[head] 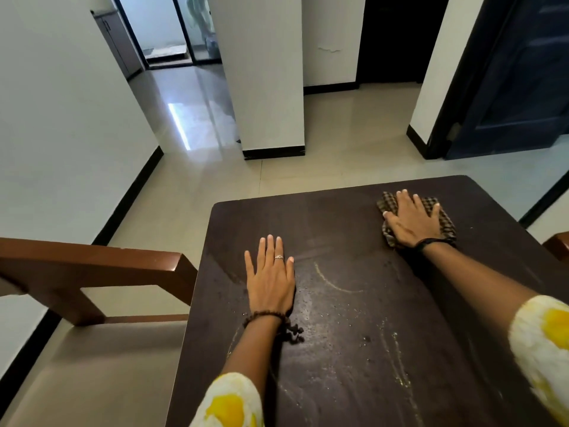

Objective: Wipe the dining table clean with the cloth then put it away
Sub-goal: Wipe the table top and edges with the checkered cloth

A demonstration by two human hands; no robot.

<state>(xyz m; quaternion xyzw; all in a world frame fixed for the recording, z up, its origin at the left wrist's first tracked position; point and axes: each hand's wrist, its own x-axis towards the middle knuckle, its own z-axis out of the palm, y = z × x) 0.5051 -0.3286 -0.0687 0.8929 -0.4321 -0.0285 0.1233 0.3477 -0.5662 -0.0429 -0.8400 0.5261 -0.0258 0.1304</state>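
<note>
The dark brown dining table (345,229) fills the lower right of the head view. Yellowish streaks and crumbs mark its near half, while the far part looks damp. A brown checked cloth (443,223) lies bunched near the far right corner. My right hand (411,218) presses flat on the cloth with fingers spread and straight. My left hand (271,275) rests flat on the bare tabletop near the left edge, fingers straight, holding nothing.
A wooden chair (92,272) with a beige seat stands against the table's left side. Part of another chair (558,243) shows at the right edge. Beyond the table are tiled floor, a white pillar (264,87) and a dark blue door (517,87).
</note>
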